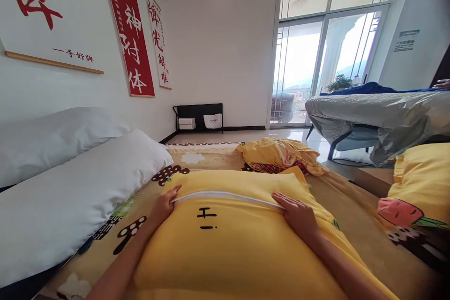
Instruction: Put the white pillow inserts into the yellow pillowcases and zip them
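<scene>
Yellow pillow (pixel 225 253) lay flat on the patterned blanket (pixel 197 154), directly in front of the wearer, black lettering uppermost. White strip (pixel 218 194) showed across it, bowed, running between the two hands. Left hand (pixel 165 205) rested at the strip's left end, fingers partly bent on the yellow cloth; whether they pinched it, could not tell. Right hand (pixel 297 211) lay at the other end, fingers stretched and close together over the cloth; thumb hidden, so grip there could not be told either.

Surroundings: bunched yellow fabric (pixel 277 152) just beyond the pillow; two white pillows (pixel 130 168) along the left side; second yellow pillow (pixel 427 173) with a pink print at far right. Behind it stood a table (pixel 365 105) under a grey cover, blue cloth (pixel 372 88) on top. Another person's hand (pixel 442 84) showed at the right edge, near that cloth
</scene>
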Demonstrator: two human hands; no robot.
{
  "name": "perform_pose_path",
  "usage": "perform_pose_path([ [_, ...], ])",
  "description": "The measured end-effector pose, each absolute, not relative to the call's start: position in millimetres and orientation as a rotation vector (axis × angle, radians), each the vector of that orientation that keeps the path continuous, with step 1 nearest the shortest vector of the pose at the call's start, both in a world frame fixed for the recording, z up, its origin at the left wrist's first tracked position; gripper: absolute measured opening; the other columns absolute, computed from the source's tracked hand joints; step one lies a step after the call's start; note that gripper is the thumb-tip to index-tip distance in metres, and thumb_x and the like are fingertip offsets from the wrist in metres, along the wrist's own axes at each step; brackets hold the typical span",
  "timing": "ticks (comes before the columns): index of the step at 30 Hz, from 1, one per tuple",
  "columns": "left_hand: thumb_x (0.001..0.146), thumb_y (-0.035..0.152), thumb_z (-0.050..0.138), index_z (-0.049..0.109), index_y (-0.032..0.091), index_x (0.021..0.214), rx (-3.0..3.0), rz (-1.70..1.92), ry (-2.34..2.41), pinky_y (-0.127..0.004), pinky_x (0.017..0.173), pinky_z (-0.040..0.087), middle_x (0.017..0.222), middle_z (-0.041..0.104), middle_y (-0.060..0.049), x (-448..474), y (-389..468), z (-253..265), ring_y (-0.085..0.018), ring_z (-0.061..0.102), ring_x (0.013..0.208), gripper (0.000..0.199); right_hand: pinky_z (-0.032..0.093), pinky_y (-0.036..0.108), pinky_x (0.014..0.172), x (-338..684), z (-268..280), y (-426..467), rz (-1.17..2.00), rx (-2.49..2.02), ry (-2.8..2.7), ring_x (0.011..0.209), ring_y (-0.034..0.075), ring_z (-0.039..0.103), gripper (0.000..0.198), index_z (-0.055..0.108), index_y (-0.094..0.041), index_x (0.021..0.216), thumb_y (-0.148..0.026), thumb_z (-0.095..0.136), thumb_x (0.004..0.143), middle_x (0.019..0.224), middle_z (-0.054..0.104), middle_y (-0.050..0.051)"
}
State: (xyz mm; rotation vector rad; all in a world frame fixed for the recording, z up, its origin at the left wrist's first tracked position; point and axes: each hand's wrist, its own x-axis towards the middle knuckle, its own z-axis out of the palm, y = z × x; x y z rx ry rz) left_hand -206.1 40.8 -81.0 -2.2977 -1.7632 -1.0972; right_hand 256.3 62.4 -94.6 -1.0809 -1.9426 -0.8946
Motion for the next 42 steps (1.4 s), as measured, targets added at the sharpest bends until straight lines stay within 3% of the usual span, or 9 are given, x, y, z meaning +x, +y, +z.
perform_pose_path([
  [4, 0.074, 0.022, 0.037, 0.064, 0.023, 0.080, -2.186, -1.330, -1.849, -0.028, 0.081, 0.054, 0.117, 0.069, -0.002, -210.4, 27.7, -109.8, -0.020, 0.067, 0.105, 0.028, 0.052, 0.026, 0.077, 258.4, -114.5, 47.8, -0.807, -0.912, -1.891, 0.090, 0.016, 0.070, 0.050, 0.072, -0.020, 0.092, 0.002, 0.037, 0.063, 0.092, 0.075, 0.000],
  [8, 0.068, 0.018, 0.040, 0.053, 0.024, 0.062, -1.958, -1.469, -1.696, -0.024, 0.065, 0.053, 0.091, 0.077, -0.001, -210.4, 14.3, -107.7, -0.017, 0.071, 0.075, 0.015, 0.051, 0.023, 0.077, 254.1, -102.6, 23.6, -0.711, -0.749, -1.811, 0.082, 0.013, 0.070, 0.039, 0.068, -0.020, 0.079, 0.005, 0.039, 0.071, 0.082, 0.074, 0.000],
  [14, 0.069, 0.014, 0.044, 0.036, 0.022, 0.050, -1.598, -1.622, -1.336, -0.020, 0.045, 0.038, 0.049, 0.059, 0.003, -199.4, -1.3, -86.4, -0.010, 0.050, 0.043, 0.023, 0.042, 0.020, 0.058, 244.5, -85.8, -5.0, -0.666, -0.721, -1.660, 0.055, 0.009, 0.054, 0.029, 0.051, -0.020, 0.058, 0.002, 0.045, 0.076, 0.056, 0.057, -0.003],
  [19, 0.069, 0.008, 0.046, 0.027, 0.022, 0.052, -1.327, -1.805, -0.983, -0.020, 0.047, 0.035, 0.047, 0.038, 0.007, -184.7, -12.9, -13.2, -0.008, 0.045, 0.044, 0.030, 0.030, 0.021, 0.047, 239.2, -26.6, -0.6, -0.683, -0.711, -1.415, 0.047, 0.007, 0.036, 0.030, 0.041, -0.020, 0.053, 0.001, 0.042, 0.074, 0.051, 0.035, -0.005],
  [23, 0.075, 0.013, 0.045, 0.028, 0.024, 0.058, -1.045, -1.758, -0.851, -0.024, 0.050, 0.035, 0.050, 0.044, 0.005, -184.7, -8.7, 37.1, -0.012, 0.049, 0.048, 0.025, 0.033, 0.023, 0.049, 240.2, 28.9, 13.4, -0.900, -0.541, -1.290, 0.048, 0.009, 0.042, 0.026, 0.045, -0.021, 0.055, -0.007, 0.049, 0.077, 0.048, 0.041, -0.005],
  [26, 0.080, 0.019, 0.047, 0.040, 0.023, 0.075, -0.961, -1.749, -0.808, -0.030, 0.057, 0.041, 0.066, 0.053, 0.000, -192.0, 8.2, 35.1, -0.017, 0.054, 0.062, 0.009, 0.040, 0.027, 0.058, 246.5, 39.1, 29.2, -1.123, -0.605, -1.223, 0.056, 0.013, 0.051, 0.023, 0.050, -0.022, 0.058, -0.014, 0.052, 0.079, 0.053, 0.053, -0.001],
  [30, 0.080, 0.019, 0.051, 0.048, 0.022, 0.092, -1.151, -1.438, -0.945, -0.037, 0.072, 0.046, 0.085, 0.055, -0.007, -199.5, 29.9, -31.2, -0.023, 0.055, 0.082, 0.014, 0.042, 0.029, 0.067, 254.9, -10.1, 47.5, -1.222, -0.677, -1.325, 0.066, 0.016, 0.054, 0.021, 0.057, -0.022, 0.065, -0.008, 0.051, 0.079, 0.065, 0.062, 0.003],
  [35, 0.070, -0.004, 0.037, 0.057, 0.022, 0.088, -1.710, -1.109, -0.995, -0.031, 0.075, 0.047, 0.081, 0.065, -0.004, -194.7, 27.5, -117.3, -0.020, 0.057, 0.078, 0.037, 0.045, 0.028, 0.071, 255.3, -102.8, 45.2, -0.959, -0.879, -1.671, 0.074, 0.017, 0.058, 0.031, 0.057, -0.022, 0.068, 0.003, 0.038, 0.073, 0.072, 0.065, 0.002],
  [42, 0.073, -0.003, 0.037, 0.054, 0.020, 0.065, -1.986, -1.001, -1.266, -0.025, 0.062, 0.042, 0.067, 0.060, -0.002, -196.5, 2.4, -99.6, -0.017, 0.056, 0.068, 0.030, 0.042, 0.023, 0.061, 263.6, -124.7, 30.4, -0.805, -1.024, -1.735, 0.064, 0.015, 0.056, 0.029, 0.051, -0.021, 0.064, 0.004, 0.037, 0.066, 0.064, 0.058, -0.001],
])
